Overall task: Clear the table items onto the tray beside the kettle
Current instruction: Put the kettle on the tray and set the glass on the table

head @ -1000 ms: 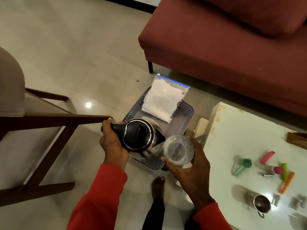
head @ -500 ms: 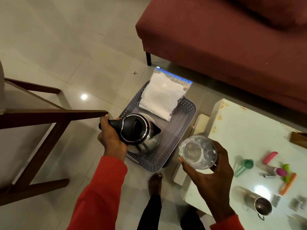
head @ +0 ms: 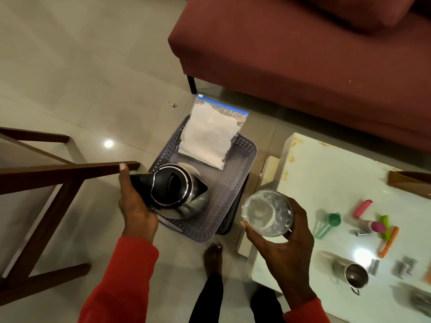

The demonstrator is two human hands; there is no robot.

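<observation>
The left hand [head: 136, 206] is wrapped around the black handle of the kettle [head: 177, 190], which hangs over or rests on the near left corner of the grey perforated tray [head: 242, 155] on the floor; contact cannot be told. The right hand [head: 283, 248] cups a clear glass [head: 267, 213] between the tray and the left edge of the white table [head: 326, 183]. The glass looks likely to hold a little water, so tilting it on the way down could spill it, and a hurried set-down might knock it against the kettle's steel body. A zip bag of white powder [head: 207, 136] covers the tray's far end and overhangs its far edge, leaving only the middle free. A wooden chair rail [head: 70, 170] crowds the left thumb. Still on the table near its right side lie a green cup [head: 333, 219], a pink piece [head: 362, 207], an orange stick [head: 388, 242] and a steel mug [head: 355, 275].
</observation>
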